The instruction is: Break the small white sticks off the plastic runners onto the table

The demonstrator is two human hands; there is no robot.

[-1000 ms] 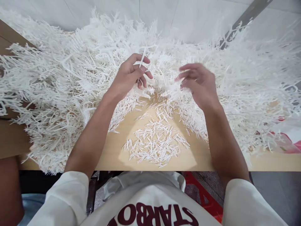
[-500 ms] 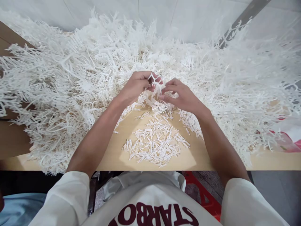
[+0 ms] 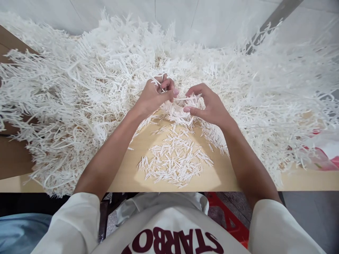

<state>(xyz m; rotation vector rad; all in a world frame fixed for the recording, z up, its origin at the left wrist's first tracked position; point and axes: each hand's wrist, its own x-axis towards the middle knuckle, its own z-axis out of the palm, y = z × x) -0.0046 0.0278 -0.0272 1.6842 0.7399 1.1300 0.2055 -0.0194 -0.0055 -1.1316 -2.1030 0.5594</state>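
My left hand [image 3: 159,93] is closed, thumb against the fingers, with a white branched plastic strand [image 3: 156,82] held in it and sticking out over the knuckles. A thin white stem [image 3: 182,99] reaches from its thumb tip towards my right hand [image 3: 208,106]. The right thumb and forefinger are apart, with white branched bits between and behind them; no firm grip shows there. Below the hands, a loose pile of short white plastic sticks [image 3: 174,158] lies on the wooden tabletop [image 3: 127,176].
A big tangled heap of white branched plastic [image 3: 79,81] spreads across the back and both sides. Cardboard [image 3: 13,155] stands at the left. A clear and pink bag [image 3: 321,158] lies at the right edge. Behind the heap is a pale wall [image 3: 174,14].
My left hand has turned, and its white strand has shifted left over the knuckles. My right thumb and forefinger have spread wider, and the hands' fingertips have moved slightly apart.
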